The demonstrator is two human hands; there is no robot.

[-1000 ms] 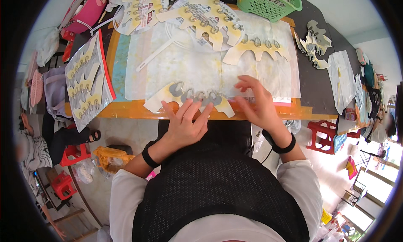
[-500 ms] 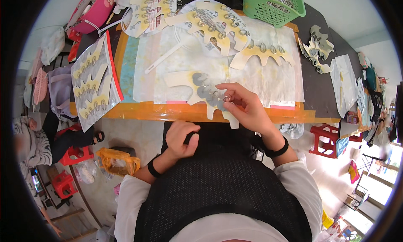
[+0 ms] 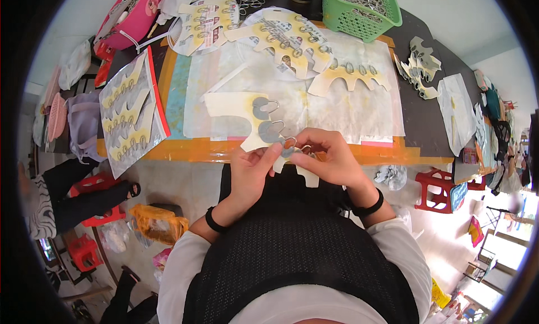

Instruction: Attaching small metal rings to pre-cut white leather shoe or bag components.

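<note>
A cream scalloped card piece (image 3: 233, 105) with yellowish stains is lifted over the table's near edge. Grey round patches (image 3: 270, 132) run along it, each with an oval metal ring (image 3: 273, 105). My left hand (image 3: 251, 171) is closed on the card's lower edge, its thumb pressing beside one patch. Around the card's right end, my right hand (image 3: 330, 155) is closed, thumb and fingers at a metal ring by the last patches. My fingers partly hide those rings and patches.
Similar ringed cards lie on round paper fans (image 3: 202, 26) at the back. A green basket (image 3: 359, 22) and a pink basket (image 3: 126, 29) hold metal rings and other pieces. At left lies a red-edged clear bag (image 3: 132, 113) of cards. Loose cut cards (image 3: 421, 65) sit at right.
My left hand has come up from below the table edge and taken hold of the card. The card has been raised toward me, and my right hand has moved slightly down with it.
</note>
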